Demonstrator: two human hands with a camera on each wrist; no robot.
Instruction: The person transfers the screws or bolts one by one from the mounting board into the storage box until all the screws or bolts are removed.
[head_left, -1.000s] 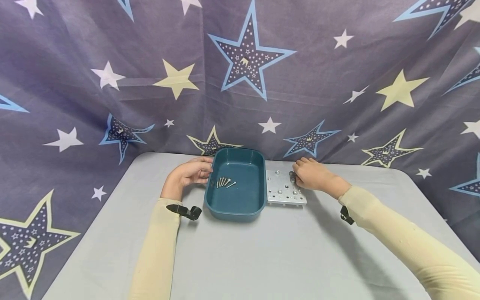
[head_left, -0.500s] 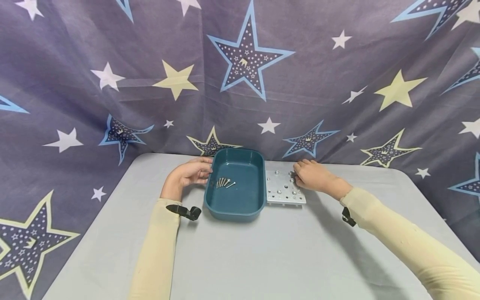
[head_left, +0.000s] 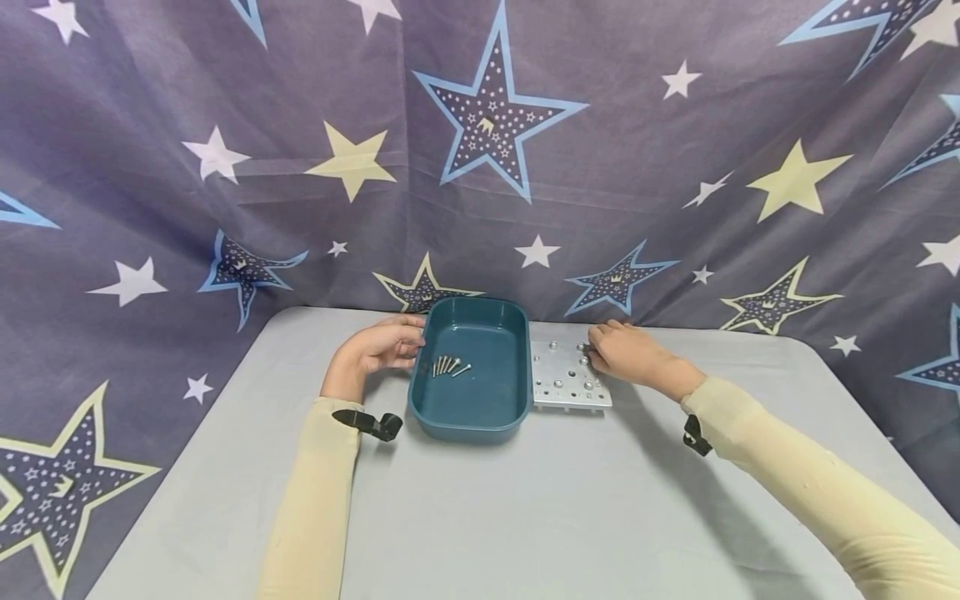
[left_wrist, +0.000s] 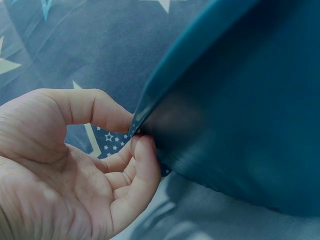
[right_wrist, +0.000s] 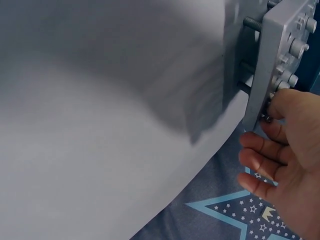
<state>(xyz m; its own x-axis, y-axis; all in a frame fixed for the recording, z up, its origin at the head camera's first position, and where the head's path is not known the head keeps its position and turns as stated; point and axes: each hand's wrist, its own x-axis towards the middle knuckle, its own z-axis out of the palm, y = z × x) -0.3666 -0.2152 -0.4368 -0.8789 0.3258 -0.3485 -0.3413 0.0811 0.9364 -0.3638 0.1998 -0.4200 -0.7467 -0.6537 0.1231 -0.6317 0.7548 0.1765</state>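
Note:
The left hand (head_left: 386,342) pinches the left rim of a teal plastic tray (head_left: 476,408) between thumb and fingertips, as the left wrist view shows. Several slender metal screws (head_left: 448,365) lie inside the tray. Directly right of it, a silver metal plate (head_left: 553,371) with holes carries several round-headed bolts (right_wrist: 297,48), whose threaded shanks (right_wrist: 253,23) stick out underneath. At the plate's far right corner is the right hand (head_left: 630,354). Its thumb and index finger pinch a small screw (right_wrist: 266,118), mostly hidden by the fingertips; the other fingers curl loosely beside the plate's edge.
Tray and plate stand on a table with a pale grey cover (head_left: 525,508), near its back edge. A dark star-patterned cloth (head_left: 315,208) hangs close behind. Black wrist straps (head_left: 367,422) sit on both sleeves.
The right fingers have shifted very slightly at the plate's corner, uncovering a little more of the bolt heads. The left hand and the tray stay in place.

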